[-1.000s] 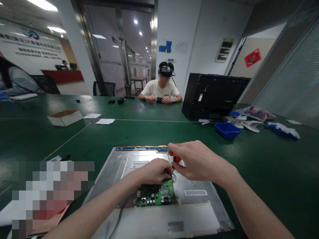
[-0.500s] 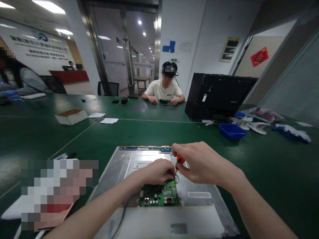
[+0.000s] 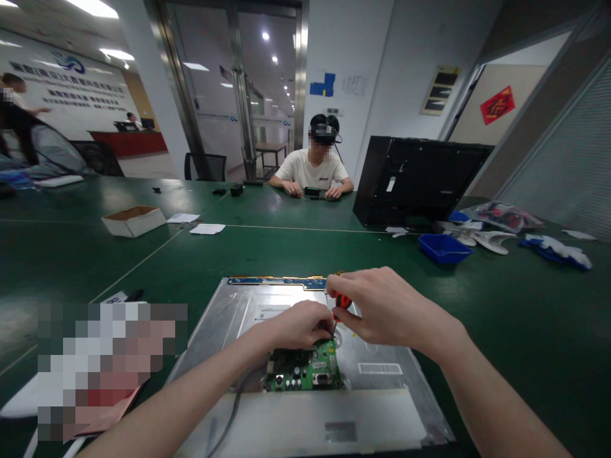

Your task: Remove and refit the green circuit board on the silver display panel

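A metal display panel [image 3: 382,407] lies flat on the table, with a green circuit board [image 3: 305,369] on its middle and a blue strip board [image 3: 267,283] along its far edge. My right hand [image 3: 377,305] grips a red and black screwdriver [image 3: 342,305], its shaft pointing down at the board's far right corner. Close beside that tip is my left hand [image 3: 305,324], fingers curled together over the board's far edge; what they hold, if anything, is hidden. A grey cable [image 3: 233,413] runs from the board's left side toward the near edge.
Beyond the panel are a blue tray [image 3: 443,248], a black monitor [image 3: 420,181], gloves [image 3: 556,250] and a plastic bag [image 3: 503,217] on the right. An open box [image 3: 133,222] and papers [image 3: 207,229] lie at left. Across the table [image 3: 267,245] sits a person [image 3: 312,168].
The whole view has shifted slightly. Both hands stay at the board's far corner, with the screwdriver still in my right hand. Another person now shows at the far left.
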`<action>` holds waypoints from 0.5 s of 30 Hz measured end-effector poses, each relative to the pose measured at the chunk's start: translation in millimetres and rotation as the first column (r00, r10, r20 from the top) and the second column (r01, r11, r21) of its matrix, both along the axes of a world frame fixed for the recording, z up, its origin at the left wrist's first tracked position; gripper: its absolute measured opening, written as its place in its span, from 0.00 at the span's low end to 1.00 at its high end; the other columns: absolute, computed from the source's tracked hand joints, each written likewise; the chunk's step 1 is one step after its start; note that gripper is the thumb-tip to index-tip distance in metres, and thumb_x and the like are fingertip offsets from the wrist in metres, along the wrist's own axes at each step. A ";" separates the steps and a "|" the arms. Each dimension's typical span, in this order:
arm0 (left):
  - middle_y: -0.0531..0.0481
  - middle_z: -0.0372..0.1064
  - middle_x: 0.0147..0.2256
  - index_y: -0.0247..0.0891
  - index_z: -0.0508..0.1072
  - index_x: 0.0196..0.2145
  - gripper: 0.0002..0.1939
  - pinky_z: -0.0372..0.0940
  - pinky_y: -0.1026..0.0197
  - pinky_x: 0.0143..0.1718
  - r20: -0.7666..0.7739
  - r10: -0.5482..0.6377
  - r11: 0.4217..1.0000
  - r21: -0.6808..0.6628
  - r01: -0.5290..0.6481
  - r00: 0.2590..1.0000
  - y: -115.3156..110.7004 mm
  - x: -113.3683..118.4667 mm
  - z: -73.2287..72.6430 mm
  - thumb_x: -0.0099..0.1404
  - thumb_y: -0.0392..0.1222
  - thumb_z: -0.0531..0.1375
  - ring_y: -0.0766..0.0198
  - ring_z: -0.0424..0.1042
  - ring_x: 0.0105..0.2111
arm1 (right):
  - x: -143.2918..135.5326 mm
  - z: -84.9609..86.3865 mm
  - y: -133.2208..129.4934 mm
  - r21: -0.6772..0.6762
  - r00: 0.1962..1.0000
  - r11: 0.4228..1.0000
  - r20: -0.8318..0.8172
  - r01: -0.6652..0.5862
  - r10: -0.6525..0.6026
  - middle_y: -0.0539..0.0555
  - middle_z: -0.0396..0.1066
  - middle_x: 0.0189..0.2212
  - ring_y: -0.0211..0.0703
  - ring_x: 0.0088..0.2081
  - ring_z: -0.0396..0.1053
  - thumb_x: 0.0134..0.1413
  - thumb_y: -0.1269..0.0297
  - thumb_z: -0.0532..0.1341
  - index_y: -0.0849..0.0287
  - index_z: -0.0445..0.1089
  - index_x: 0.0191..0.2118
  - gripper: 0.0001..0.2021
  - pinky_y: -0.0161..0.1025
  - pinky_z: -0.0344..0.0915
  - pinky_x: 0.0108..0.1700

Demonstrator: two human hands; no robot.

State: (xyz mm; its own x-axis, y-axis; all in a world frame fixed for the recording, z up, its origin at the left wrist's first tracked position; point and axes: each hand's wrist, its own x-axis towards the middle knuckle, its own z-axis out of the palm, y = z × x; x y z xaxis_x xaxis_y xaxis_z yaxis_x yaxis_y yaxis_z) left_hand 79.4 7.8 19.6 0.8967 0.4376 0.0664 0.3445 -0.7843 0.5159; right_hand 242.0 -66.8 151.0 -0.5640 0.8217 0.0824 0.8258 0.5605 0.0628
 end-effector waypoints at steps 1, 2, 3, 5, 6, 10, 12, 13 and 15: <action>0.49 0.76 0.35 0.37 0.75 0.33 0.05 0.63 0.63 0.37 -0.001 -0.003 1.000 -0.001 0.003 1.000 0.1 0.1 0.2 0.58 0.32 0.60 0.58 0.73 0.37 | 0.3 -0.2 0.1 0.005 1.000 1.000 0.001 0.004 -0.004 0.50 0.73 0.30 0.42 0.30 0.69 0.56 0.63 0.57 0.54 0.64 0.37 0.03 0.37 0.46 0.26; 0.49 0.76 0.36 0.37 0.75 0.33 0.05 0.63 0.63 0.38 -0.004 -0.006 1.000 -0.003 0.006 1.000 0.2 0.1 0.3 0.58 0.32 0.60 0.58 0.73 0.37 | 0.5 -0.5 0.4 0.007 1.000 1.000 0.003 0.009 -0.009 0.50 0.74 0.30 0.42 0.30 0.69 0.57 0.63 0.56 0.54 0.65 0.37 0.04 0.37 0.46 0.26; 0.49 0.76 0.36 0.37 0.75 0.33 0.06 0.63 0.62 0.38 -0.007 -0.008 1.000 -0.005 0.008 1.000 0.4 0.2 0.4 0.58 0.32 0.60 0.57 0.73 0.37 | 0.4 -0.8 0.8 0.006 1.000 1.000 0.004 0.012 -0.012 0.50 0.74 0.30 0.42 0.30 0.69 0.57 0.62 0.56 0.54 0.65 0.37 0.04 0.37 0.46 0.27; 0.49 0.76 0.36 0.37 0.75 0.34 0.06 0.63 0.62 0.39 -0.011 -0.010 1.000 -0.009 0.010 1.000 0.7 0.3 0.2 0.58 0.31 0.60 0.57 0.72 0.38 | 0.0 -1.3 1.5 -0.003 1.000 1.000 0.004 0.009 -0.009 0.50 0.74 0.29 0.42 0.30 0.69 0.57 0.63 0.56 0.54 0.65 0.37 0.03 0.36 0.46 0.26; 0.48 0.76 0.37 0.37 0.75 0.34 0.06 0.63 0.62 0.39 -0.013 -0.011 1.000 -0.009 0.011 1.000 0.9 0.3 -0.2 0.58 0.31 0.60 0.57 0.73 0.38 | -0.2 -1.5 1.7 -0.006 1.000 1.000 0.002 0.003 -0.003 0.50 0.74 0.30 0.42 0.30 0.69 0.57 0.64 0.56 0.54 0.65 0.37 0.03 0.36 0.46 0.26; 0.47 0.75 0.37 0.36 0.75 0.34 0.06 0.63 0.61 0.39 0.001 -0.017 1.000 0.015 0.017 1.000 1.3 0.1 -2.8 0.58 0.31 0.61 0.56 0.73 0.39 | -1.3 -1.3 1.6 -0.008 1.000 1.000 -0.003 -0.012 0.012 0.49 0.73 0.30 0.41 0.29 0.69 0.56 0.66 0.56 0.55 0.63 0.37 0.03 0.36 0.46 0.26; 0.48 0.75 0.38 0.36 0.74 0.35 0.06 0.63 0.61 0.40 0.013 -0.021 0.999 0.025 0.021 1.000 1.0 0.2 -3.3 0.59 0.31 0.60 0.56 0.72 0.39 | -1.4 -1.0 1.8 -0.005 1.000 1.000 0.005 -0.008 0.008 0.50 0.73 0.30 0.41 0.29 0.69 0.56 0.66 0.56 0.55 0.63 0.38 0.04 0.36 0.46 0.26; 0.48 0.75 0.38 0.36 0.74 0.35 0.06 0.63 0.61 0.40 0.013 -0.020 0.999 0.028 0.019 1.000 0.7 0.3 -3.0 0.59 0.31 0.60 0.56 0.72 0.40 | -1.3 -0.9 2.1 -0.004 1.000 1.000 0.011 -0.007 0.007 0.50 0.73 0.30 0.41 0.29 0.69 0.56 0.66 0.57 0.55 0.63 0.38 0.04 0.36 0.46 0.26; 0.48 0.75 0.37 0.37 0.74 0.35 0.06 0.63 0.61 0.40 0.002 -0.009 1.000 0.030 0.009 1.000 0.1 0.6 -1.8 0.58 0.32 0.60 0.57 0.72 0.39 | -0.8 -1.3 3.0 0.004 1.000 1.000 0.021 0.002 -0.003 0.51 0.74 0.30 0.41 0.29 0.69 0.57 0.63 0.57 0.55 0.63 0.38 0.05 0.37 0.45 0.26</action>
